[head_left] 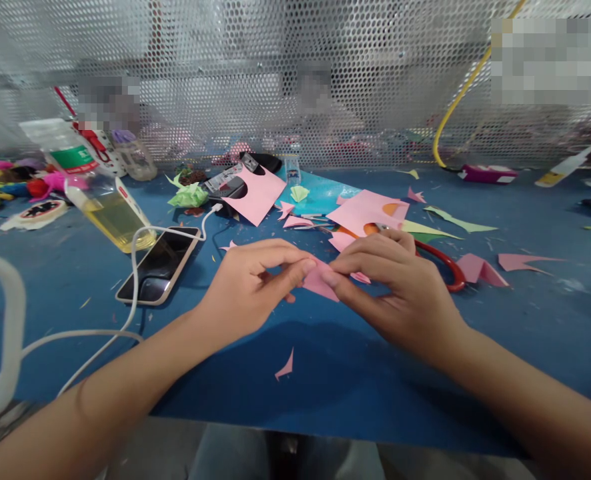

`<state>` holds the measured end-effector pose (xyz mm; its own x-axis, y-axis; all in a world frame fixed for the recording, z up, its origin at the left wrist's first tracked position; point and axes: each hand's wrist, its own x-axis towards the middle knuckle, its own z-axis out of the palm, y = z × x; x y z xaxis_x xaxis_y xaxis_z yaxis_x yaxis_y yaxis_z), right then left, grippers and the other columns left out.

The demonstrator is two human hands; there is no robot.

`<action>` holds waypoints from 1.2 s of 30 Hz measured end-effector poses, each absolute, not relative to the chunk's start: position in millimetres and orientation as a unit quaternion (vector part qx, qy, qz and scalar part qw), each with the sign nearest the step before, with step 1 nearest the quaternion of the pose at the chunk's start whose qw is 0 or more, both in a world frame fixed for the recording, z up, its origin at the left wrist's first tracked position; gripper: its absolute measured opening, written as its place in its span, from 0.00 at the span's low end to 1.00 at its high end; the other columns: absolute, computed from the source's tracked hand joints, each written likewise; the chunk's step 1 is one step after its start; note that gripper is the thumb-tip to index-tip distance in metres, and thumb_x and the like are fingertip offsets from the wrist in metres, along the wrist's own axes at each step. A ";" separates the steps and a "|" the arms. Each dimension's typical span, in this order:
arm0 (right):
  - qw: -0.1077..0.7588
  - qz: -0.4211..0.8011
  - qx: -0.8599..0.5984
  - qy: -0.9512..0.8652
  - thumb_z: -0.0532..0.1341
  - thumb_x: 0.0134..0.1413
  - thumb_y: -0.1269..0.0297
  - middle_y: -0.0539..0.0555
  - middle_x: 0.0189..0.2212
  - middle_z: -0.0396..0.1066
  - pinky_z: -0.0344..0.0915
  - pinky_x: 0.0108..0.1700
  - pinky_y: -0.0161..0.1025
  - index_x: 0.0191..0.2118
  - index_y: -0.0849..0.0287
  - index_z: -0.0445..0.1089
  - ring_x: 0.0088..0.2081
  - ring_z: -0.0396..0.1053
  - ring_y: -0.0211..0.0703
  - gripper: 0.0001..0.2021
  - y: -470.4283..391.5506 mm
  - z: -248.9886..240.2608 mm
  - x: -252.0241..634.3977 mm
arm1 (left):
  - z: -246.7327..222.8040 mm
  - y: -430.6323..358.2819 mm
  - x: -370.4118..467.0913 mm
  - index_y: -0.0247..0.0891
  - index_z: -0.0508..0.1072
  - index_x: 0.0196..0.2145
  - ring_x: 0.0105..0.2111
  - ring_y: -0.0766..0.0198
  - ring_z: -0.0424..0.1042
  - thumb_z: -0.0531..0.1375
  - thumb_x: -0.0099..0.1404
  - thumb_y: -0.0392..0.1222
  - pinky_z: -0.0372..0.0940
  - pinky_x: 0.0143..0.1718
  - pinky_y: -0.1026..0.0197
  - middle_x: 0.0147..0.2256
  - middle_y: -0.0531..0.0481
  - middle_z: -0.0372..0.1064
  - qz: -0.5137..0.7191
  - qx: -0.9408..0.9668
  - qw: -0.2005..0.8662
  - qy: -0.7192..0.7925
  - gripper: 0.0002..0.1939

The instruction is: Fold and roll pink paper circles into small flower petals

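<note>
Between my two hands is a small piece of pink paper (320, 281), held above the blue table. My left hand (258, 283) pinches its left edge between thumb and forefinger. On the other side, my right hand (393, 280) pinches the paper with thumb and fingertips, partly covering it. Scissors with red-orange handles (448, 267) lie just behind my right hand, partly hidden by it and by cut paper. A larger pink sheet with cut-out curves (360, 212) rests over the scissors. One thin pink scrap (286, 365) lies on the table nearer to me.
At left, a phone (158, 270) lies beside a tilted bottle of yellowish liquid (113, 213), with a white cable (134, 267) looping across. More pink paper (258, 193) and a crumpled green piece (188, 195) lie behind. A perforated metal screen (235, 80) borders the table's back.
</note>
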<state>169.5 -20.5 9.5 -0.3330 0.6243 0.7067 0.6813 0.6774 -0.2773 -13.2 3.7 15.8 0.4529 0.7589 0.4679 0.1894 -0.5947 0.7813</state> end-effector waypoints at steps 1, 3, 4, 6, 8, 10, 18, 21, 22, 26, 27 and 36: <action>0.417 -0.028 -0.401 -0.815 0.59 0.52 0.67 0.47 0.23 0.70 0.54 0.40 0.43 0.26 0.56 0.67 0.28 0.66 0.38 0.05 -20.5 9.6 169.4 | 16.5 3.3 -13.2 0.37 0.76 0.31 0.22 0.74 0.69 0.58 0.59 0.37 0.68 0.20 0.75 0.30 0.52 0.71 0.429 0.783 0.329 0.308 0.06; 0.417 -0.013 -0.401 -0.815 0.59 0.52 0.68 0.47 0.24 0.70 0.54 0.39 0.42 0.27 0.56 0.67 0.29 0.66 0.38 0.04 -20.2 9.6 169.6 | 17.8 2.8 -13.3 0.37 0.77 0.29 0.21 0.74 0.68 0.60 0.58 0.38 0.67 0.19 0.75 0.28 0.52 0.72 0.431 0.777 0.328 0.321 0.05; 0.418 -0.007 -0.400 -0.816 0.59 0.52 0.69 0.47 0.24 0.70 0.54 0.39 0.42 0.27 0.56 0.67 0.29 0.66 0.38 0.04 -20.0 9.4 169.8 | 18.3 2.8 -13.4 0.37 0.77 0.28 0.20 0.74 0.68 0.61 0.57 0.38 0.67 0.19 0.74 0.27 0.52 0.72 0.432 0.773 0.331 0.325 0.05; 0.421 -0.004 -0.395 -0.816 0.59 0.52 0.69 0.47 0.24 0.71 0.54 0.39 0.42 0.28 0.56 0.67 0.29 0.66 0.38 0.04 -19.5 9.0 170.2 | 18.8 3.1 -13.7 0.37 0.77 0.28 0.19 0.73 0.67 0.62 0.55 0.38 0.66 0.17 0.73 0.26 0.52 0.71 0.432 0.767 0.341 0.330 0.04; 0.423 -0.011 -0.390 -0.818 0.59 0.52 0.69 0.47 0.25 0.71 0.54 0.38 0.42 0.27 0.56 0.67 0.29 0.66 0.38 0.04 -19.2 8.6 170.4 | 19.0 3.6 -14.0 0.37 0.78 0.27 0.19 0.73 0.67 0.63 0.54 0.38 0.65 0.16 0.72 0.26 0.52 0.71 0.429 0.762 0.350 0.335 0.04; 0.424 -0.020 -0.386 -0.819 0.59 0.52 0.69 0.47 0.25 0.71 0.54 0.38 0.43 0.28 0.56 0.68 0.29 0.66 0.37 0.04 -19.3 8.4 170.3 | 19.2 4.1 -14.4 0.37 0.78 0.27 0.19 0.73 0.67 0.64 0.53 0.38 0.63 0.16 0.72 0.25 0.52 0.71 0.426 0.759 0.359 0.337 0.03; 0.414 -0.050 -0.367 -0.832 0.59 0.53 0.69 0.48 0.26 0.71 0.53 0.39 0.44 0.29 0.55 0.68 0.29 0.65 0.38 0.03 -19.5 7.6 170.7 | 23.1 2.8 -14.3 0.37 0.77 0.25 0.19 0.73 0.66 0.65 0.51 0.36 0.58 0.14 0.72 0.24 0.52 0.71 0.418 0.749 0.388 0.338 0.01; 0.407 -0.058 -0.362 -0.836 0.59 0.53 0.69 0.48 0.26 0.70 0.53 0.39 0.44 0.30 0.55 0.68 0.29 0.65 0.39 0.03 -20.3 7.8 171.7 | 24.4 1.7 -14.7 0.37 0.76 0.24 0.20 0.73 0.66 0.66 0.49 0.35 0.57 0.13 0.74 0.24 0.53 0.71 0.406 0.755 0.382 0.346 0.02; 0.407 -0.059 -0.358 -0.838 0.59 0.53 0.69 0.48 0.26 0.70 0.53 0.39 0.44 0.30 0.55 0.68 0.29 0.65 0.38 0.03 -20.8 8.2 171.7 | 24.4 1.5 -15.1 0.37 0.76 0.24 0.20 0.73 0.66 0.66 0.48 0.35 0.58 0.14 0.74 0.24 0.54 0.71 0.402 0.756 0.381 0.349 0.03; 0.420 -0.063 -0.354 -0.833 0.59 0.52 0.69 0.47 0.25 0.70 0.53 0.39 0.44 0.29 0.55 0.67 0.28 0.65 0.37 0.04 -23.2 10.7 169.7 | 21.9 1.6 -15.7 0.41 0.77 0.28 0.19 0.74 0.67 0.65 0.52 0.39 0.65 0.18 0.75 0.26 0.55 0.73 0.397 0.749 0.394 0.355 0.03; 0.423 -0.062 -0.356 -0.831 0.59 0.52 0.69 0.47 0.24 0.70 0.53 0.39 0.44 0.28 0.56 0.67 0.28 0.65 0.37 0.04 -23.6 11.3 169.0 | 21.1 1.7 -15.4 0.41 0.78 0.29 0.20 0.74 0.68 0.64 0.53 0.40 0.66 0.18 0.75 0.27 0.54 0.74 0.401 0.746 0.397 0.354 0.04; 0.412 -0.019 -0.405 -0.816 0.58 0.52 0.69 0.47 0.24 0.70 0.53 0.38 0.44 0.27 0.55 0.66 0.28 0.66 0.38 0.05 -25.4 12.9 168.5 | 19.1 2.1 -12.9 0.39 0.78 0.28 0.19 0.71 0.70 0.64 0.53 0.40 0.68 0.18 0.72 0.27 0.52 0.76 0.436 0.739 0.363 0.364 0.04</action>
